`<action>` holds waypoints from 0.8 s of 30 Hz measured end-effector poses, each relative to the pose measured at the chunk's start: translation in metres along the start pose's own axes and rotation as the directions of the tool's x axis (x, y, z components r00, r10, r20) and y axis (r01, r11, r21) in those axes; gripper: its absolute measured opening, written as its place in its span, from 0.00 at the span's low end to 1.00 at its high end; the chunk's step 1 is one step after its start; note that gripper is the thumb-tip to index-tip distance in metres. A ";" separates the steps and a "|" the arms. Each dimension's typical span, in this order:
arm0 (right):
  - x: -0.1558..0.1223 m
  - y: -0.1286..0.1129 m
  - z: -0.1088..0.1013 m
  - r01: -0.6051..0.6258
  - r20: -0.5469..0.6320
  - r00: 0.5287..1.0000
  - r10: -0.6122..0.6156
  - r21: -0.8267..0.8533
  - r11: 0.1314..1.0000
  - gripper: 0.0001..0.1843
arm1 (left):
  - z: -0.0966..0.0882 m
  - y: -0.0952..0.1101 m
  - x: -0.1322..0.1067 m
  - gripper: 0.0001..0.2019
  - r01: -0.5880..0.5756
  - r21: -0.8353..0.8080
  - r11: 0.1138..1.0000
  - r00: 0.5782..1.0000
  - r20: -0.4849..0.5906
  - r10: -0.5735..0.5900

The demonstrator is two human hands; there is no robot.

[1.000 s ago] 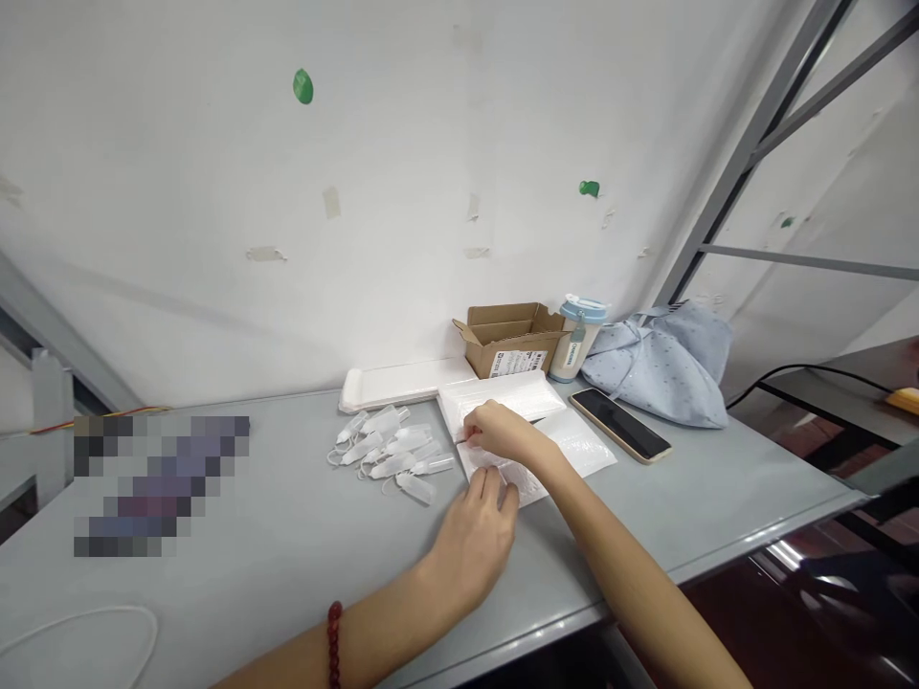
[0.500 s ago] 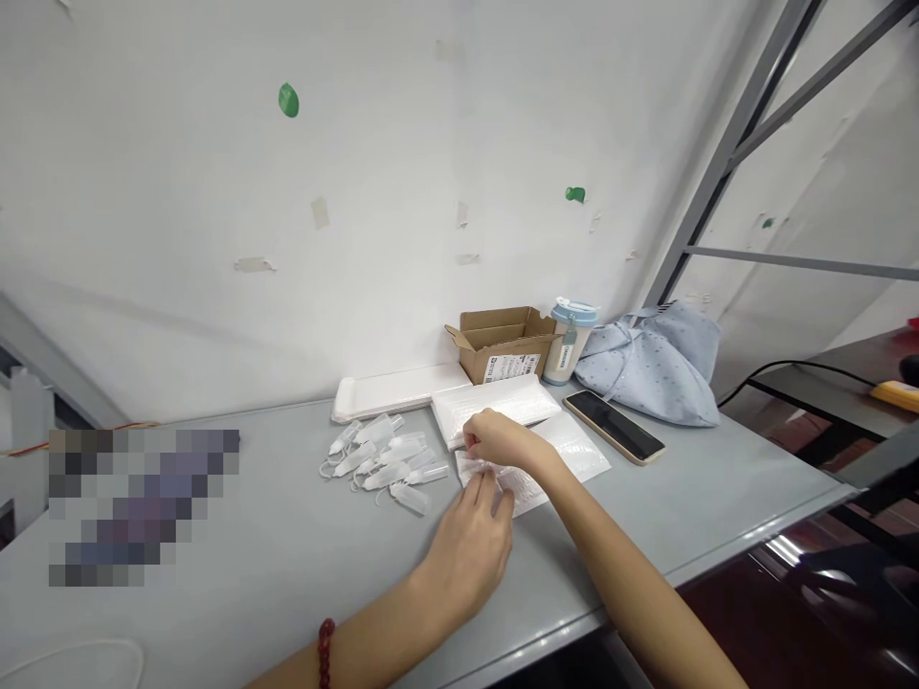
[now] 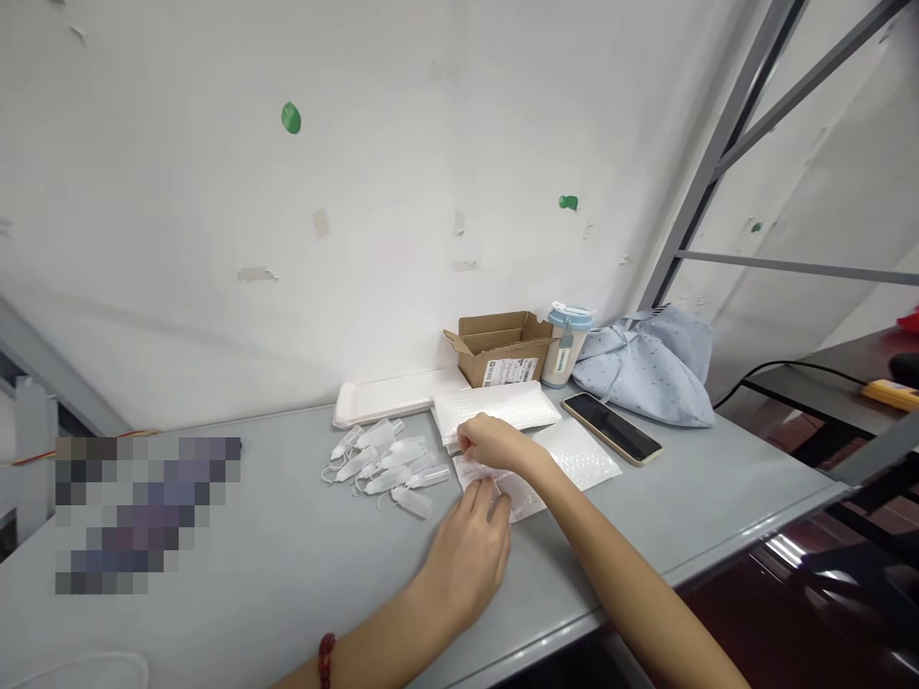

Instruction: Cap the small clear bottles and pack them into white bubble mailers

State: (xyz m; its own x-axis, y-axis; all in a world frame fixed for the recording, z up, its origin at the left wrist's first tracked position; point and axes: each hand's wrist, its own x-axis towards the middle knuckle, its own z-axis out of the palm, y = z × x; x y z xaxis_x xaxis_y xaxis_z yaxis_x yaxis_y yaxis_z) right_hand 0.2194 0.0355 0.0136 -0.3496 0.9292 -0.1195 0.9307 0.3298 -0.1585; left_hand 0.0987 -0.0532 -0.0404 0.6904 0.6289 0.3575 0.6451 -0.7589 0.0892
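A white bubble mailer (image 3: 578,456) lies flat on the grey table, its left end under my hands. My left hand (image 3: 470,545), with a red bead bracelet at the wrist, grips the mailer's near left edge, fingertips closed on it. My right hand (image 3: 495,445) is curled with its fingers pinched at the same end, a little farther off; the exact grip is hidden. Left of my hands lie several small translucent squeeze bottles (image 3: 392,476) with thin loops. Just behind the right hand rests a stack of white bubble mailers (image 3: 503,402).
Along the wall stand another long white mailer (image 3: 394,397), an open cardboard box (image 3: 506,359) and a lidded cup (image 3: 564,356). A light blue cloth bag (image 3: 650,368) and a phone (image 3: 613,428) lie on the right. A blurred-out patch (image 3: 144,517) covers the left side.
The bubble mailer under my hands has shifted slightly to the right, showing more of its far end. My hands keep nearly the same pose; the whole view has moved a little.
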 end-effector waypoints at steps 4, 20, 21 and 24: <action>0.001 0.000 0.001 0.014 -0.021 1.000 -0.014 -0.004 1.000 0.10 | 0.003 -0.002 0.002 0.14 0.019 -0.003 1.000 1.000 -0.010 -0.019; -0.005 -0.003 -0.008 -0.097 -0.047 0.995 0.094 -0.067 0.993 0.10 | -0.002 -0.006 0.007 0.13 0.046 0.011 0.999 0.999 -0.011 -0.046; -0.007 -0.003 -0.010 -0.126 -0.055 0.991 0.122 -0.078 0.989 0.11 | -0.002 -0.006 0.007 0.14 0.047 0.012 0.999 0.999 -0.007 -0.047; -0.013 0.000 -0.017 -0.219 -0.071 0.975 0.212 -0.103 0.970 0.14 | -0.001 -0.006 0.006 0.14 0.046 0.020 0.999 0.999 -0.006 -0.046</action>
State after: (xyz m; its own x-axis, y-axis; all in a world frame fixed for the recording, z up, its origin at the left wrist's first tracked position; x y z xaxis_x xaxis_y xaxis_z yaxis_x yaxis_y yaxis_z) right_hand 0.2263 0.0262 0.0316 -0.1358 0.9875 -0.0803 0.9906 0.1340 -0.0265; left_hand 0.0990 -0.0452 -0.0378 0.6579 0.6624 0.3582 0.6830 -0.7253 0.0867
